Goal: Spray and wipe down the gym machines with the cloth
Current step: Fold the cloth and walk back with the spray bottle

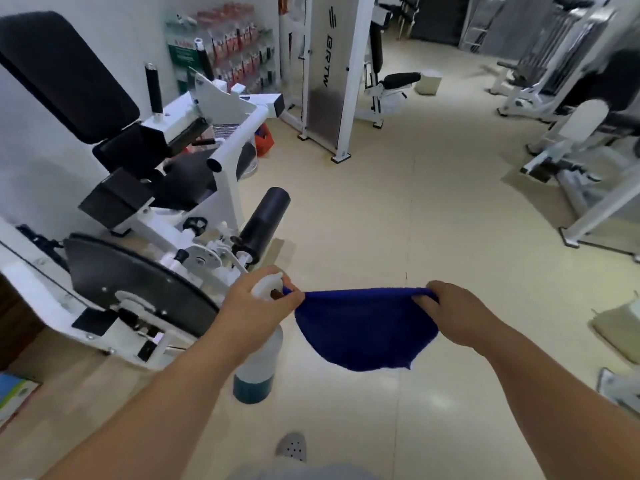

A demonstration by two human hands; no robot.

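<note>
A blue cloth hangs stretched between both hands over the floor. My left hand grips the white trigger head of a spray bottle with blue liquid at its bottom, and also pinches the cloth's left corner. My right hand pinches the cloth's right corner. A white leg machine with black pads and a black roller stands just left of my left hand.
A white weight-stack frame stands ahead, with further machines at the right. A wire basket sits behind the leg machine. Beige floor spreads ahead. My grey shoe shows below.
</note>
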